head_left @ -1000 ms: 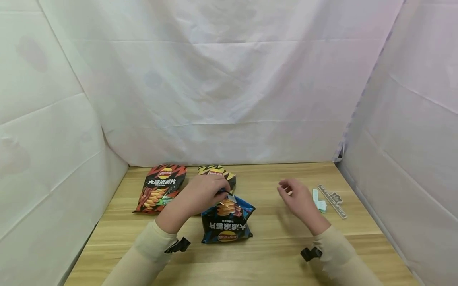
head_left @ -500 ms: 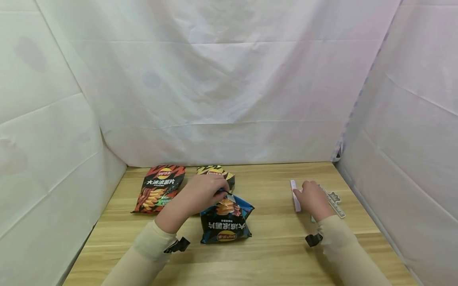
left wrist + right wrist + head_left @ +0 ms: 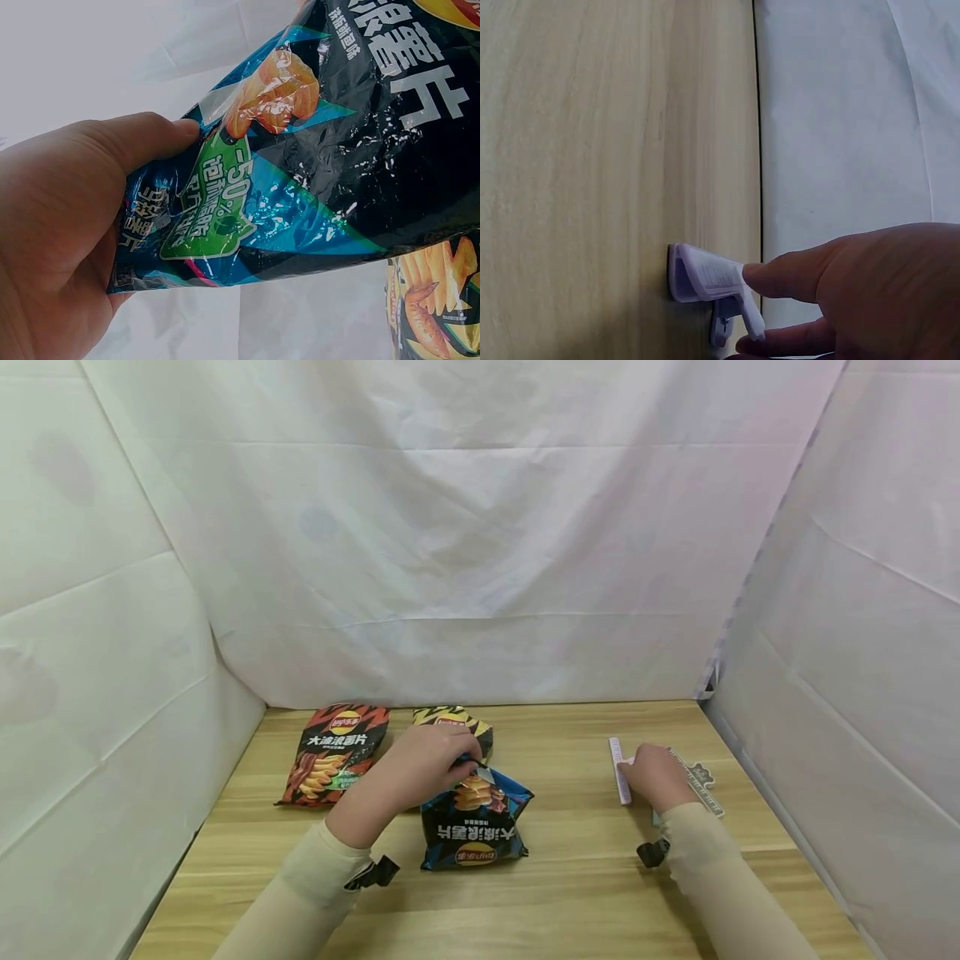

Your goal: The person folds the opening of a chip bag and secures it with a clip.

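Left grip (image 3: pixel 427 760) holds the far end of the blue bag (image 3: pixel 476 837), thumb on the printed film; fingers behind are hidden from me. Bag is mid-scene toward the near side of the counter (image 3: pixel 555 902), print upside down in the head view. Right grip (image 3: pixel 660 774) pinches the pale clip (image 3: pixel 620 772) at its levers, thumb above, a finger below. Clip is right of the bag, well apart from it, and left of the grey clip (image 3: pixel 703 789). Can't tell if it touches the counter or sits just off it.

For this step I'd centre the pinch near the lever tips: more leverage, less twist. Off to one side, the clip could roll out of the thumb. I'd take it straight up, no scrape, and squeeze only once it's steady.

On the left I'd go firm but light. Film looks slick and creased; a loose pinch could slip, a hard one could crush the contents. Red bag (image 3: pixel 337 756) and yellow bag (image 3: pixel 450 717) sit farther back, clear of the right grip.
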`<control>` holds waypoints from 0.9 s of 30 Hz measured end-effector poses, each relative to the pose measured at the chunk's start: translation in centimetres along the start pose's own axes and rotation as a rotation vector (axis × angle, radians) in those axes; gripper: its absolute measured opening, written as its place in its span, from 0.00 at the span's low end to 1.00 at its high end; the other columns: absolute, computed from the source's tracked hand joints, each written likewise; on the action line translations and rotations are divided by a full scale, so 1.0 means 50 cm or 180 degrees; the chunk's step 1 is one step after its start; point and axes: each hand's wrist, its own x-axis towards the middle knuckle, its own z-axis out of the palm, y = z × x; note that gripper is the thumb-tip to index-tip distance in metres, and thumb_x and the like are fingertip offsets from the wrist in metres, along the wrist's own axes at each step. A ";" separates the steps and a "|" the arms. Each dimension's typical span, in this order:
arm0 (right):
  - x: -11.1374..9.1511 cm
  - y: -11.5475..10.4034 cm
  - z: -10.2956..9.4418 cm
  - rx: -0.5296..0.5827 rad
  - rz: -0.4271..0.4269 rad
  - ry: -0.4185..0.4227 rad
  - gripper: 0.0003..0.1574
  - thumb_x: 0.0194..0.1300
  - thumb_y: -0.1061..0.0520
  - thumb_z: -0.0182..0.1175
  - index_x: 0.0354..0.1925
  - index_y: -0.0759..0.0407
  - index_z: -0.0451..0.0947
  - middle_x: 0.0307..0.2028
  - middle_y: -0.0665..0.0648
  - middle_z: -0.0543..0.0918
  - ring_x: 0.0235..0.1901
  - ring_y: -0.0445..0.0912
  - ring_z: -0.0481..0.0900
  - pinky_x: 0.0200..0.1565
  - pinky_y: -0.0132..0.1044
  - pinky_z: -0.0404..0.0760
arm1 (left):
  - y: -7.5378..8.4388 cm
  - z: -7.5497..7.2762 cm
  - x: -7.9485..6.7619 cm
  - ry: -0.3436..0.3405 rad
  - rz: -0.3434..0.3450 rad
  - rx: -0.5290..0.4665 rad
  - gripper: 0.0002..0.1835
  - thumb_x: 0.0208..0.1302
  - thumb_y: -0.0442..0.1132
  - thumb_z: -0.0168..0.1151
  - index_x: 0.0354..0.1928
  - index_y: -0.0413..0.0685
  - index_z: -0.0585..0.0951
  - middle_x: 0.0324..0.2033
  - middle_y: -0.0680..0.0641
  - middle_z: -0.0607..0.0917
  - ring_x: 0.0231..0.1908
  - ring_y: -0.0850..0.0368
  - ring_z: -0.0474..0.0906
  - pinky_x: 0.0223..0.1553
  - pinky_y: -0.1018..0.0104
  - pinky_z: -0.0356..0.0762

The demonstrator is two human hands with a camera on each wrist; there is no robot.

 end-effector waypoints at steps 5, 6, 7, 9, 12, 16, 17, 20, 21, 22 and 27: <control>0.000 -0.002 0.004 0.0023 -0.0009 -0.0017 0.22 0.80 0.50 0.63 0.34 0.67 0.82 0.31 0.63 0.82 0.32 0.56 0.79 0.36 0.54 0.80 | 0.000 0.000 0.000 0.0002 -0.0014 0.0002 0.02 0.77 0.44 0.74 0.47 0.58 0.90 0.43 0.57 0.88 0.38 0.61 0.84 0.40 0.61 0.84; 0.002 -0.002 0.006 0.0020 -0.0004 -0.0020 0.22 0.80 0.51 0.63 0.35 0.68 0.82 0.31 0.63 0.82 0.31 0.56 0.79 0.36 0.53 0.79 | -0.001 0.000 0.000 0.0004 -0.0011 0.0013 0.02 0.77 0.44 0.74 0.47 0.58 0.90 0.43 0.58 0.88 0.38 0.62 0.84 0.40 0.61 0.84; 0.003 -0.002 0.008 0.0030 0.0007 -0.0012 0.21 0.81 0.51 0.63 0.36 0.68 0.82 0.31 0.63 0.82 0.31 0.56 0.79 0.36 0.53 0.79 | -0.001 0.000 0.000 0.0006 -0.0008 0.0019 0.02 0.77 0.44 0.74 0.46 0.58 0.90 0.43 0.58 0.88 0.38 0.62 0.84 0.40 0.61 0.84; 0.004 -0.004 0.012 0.0040 0.0024 0.0018 0.21 0.81 0.51 0.63 0.37 0.69 0.82 0.32 0.63 0.83 0.31 0.56 0.79 0.35 0.53 0.80 | -0.002 0.000 0.000 0.0005 -0.0005 0.0031 0.02 0.77 0.44 0.74 0.47 0.58 0.90 0.43 0.58 0.88 0.38 0.62 0.84 0.40 0.61 0.84; 0.004 -0.006 0.014 0.0056 0.0043 0.0078 0.19 0.80 0.52 0.64 0.40 0.70 0.81 0.32 0.63 0.83 0.31 0.56 0.80 0.35 0.53 0.80 | -0.001 -0.001 -0.001 -0.0004 -0.0006 0.0034 0.02 0.77 0.44 0.74 0.47 0.58 0.90 0.43 0.58 0.88 0.38 0.62 0.84 0.40 0.61 0.84; 0.001 -0.010 0.016 0.0086 0.0011 0.0157 0.18 0.79 0.54 0.65 0.43 0.72 0.81 0.34 0.64 0.85 0.32 0.56 0.81 0.35 0.54 0.81 | 0.001 -0.003 -0.002 -0.0035 -0.0025 0.0023 0.03 0.77 0.44 0.74 0.47 0.58 0.90 0.43 0.57 0.88 0.39 0.62 0.84 0.40 0.61 0.84; 0.002 -0.010 0.017 0.0101 0.0002 0.0170 0.18 0.78 0.55 0.65 0.44 0.73 0.82 0.36 0.66 0.85 0.33 0.56 0.82 0.36 0.54 0.81 | 0.001 -0.003 -0.002 -0.0043 -0.0030 0.0021 0.03 0.77 0.44 0.74 0.47 0.58 0.90 0.43 0.57 0.88 0.39 0.62 0.84 0.40 0.61 0.84; 0.006 -0.009 0.022 0.0121 -0.0031 0.0229 0.21 0.77 0.56 0.66 0.51 0.77 0.81 0.43 0.71 0.87 0.37 0.59 0.84 0.40 0.58 0.84 | 0.004 -0.005 -0.002 -0.0068 -0.0041 0.0018 0.03 0.77 0.45 0.74 0.47 0.58 0.90 0.44 0.57 0.88 0.39 0.61 0.84 0.41 0.61 0.84; 0.008 -0.008 0.024 0.0125 -0.0043 0.0245 0.22 0.77 0.57 0.66 0.54 0.78 0.81 0.46 0.73 0.87 0.39 0.60 0.85 0.42 0.59 0.85 | 0.004 -0.006 -0.002 -0.0074 -0.0044 0.0016 0.03 0.77 0.45 0.74 0.47 0.58 0.90 0.44 0.57 0.88 0.39 0.61 0.84 0.41 0.61 0.84; 0.009 -0.008 0.025 0.0134 -0.0052 0.0259 0.23 0.77 0.57 0.65 0.56 0.78 0.80 0.49 0.74 0.87 0.41 0.61 0.86 0.44 0.60 0.85 | 0.005 -0.007 -0.002 -0.0079 -0.0047 0.0015 0.03 0.77 0.45 0.74 0.47 0.58 0.90 0.44 0.57 0.88 0.39 0.61 0.84 0.41 0.61 0.84; 0.013 -0.008 0.027 0.0412 -0.0101 0.0248 0.26 0.75 0.59 0.63 0.61 0.79 0.79 0.54 0.77 0.85 0.46 0.64 0.86 0.49 0.60 0.85 | 0.005 -0.007 -0.001 -0.0072 -0.0040 0.0016 0.03 0.77 0.45 0.74 0.47 0.58 0.90 0.44 0.57 0.89 0.39 0.61 0.84 0.41 0.61 0.84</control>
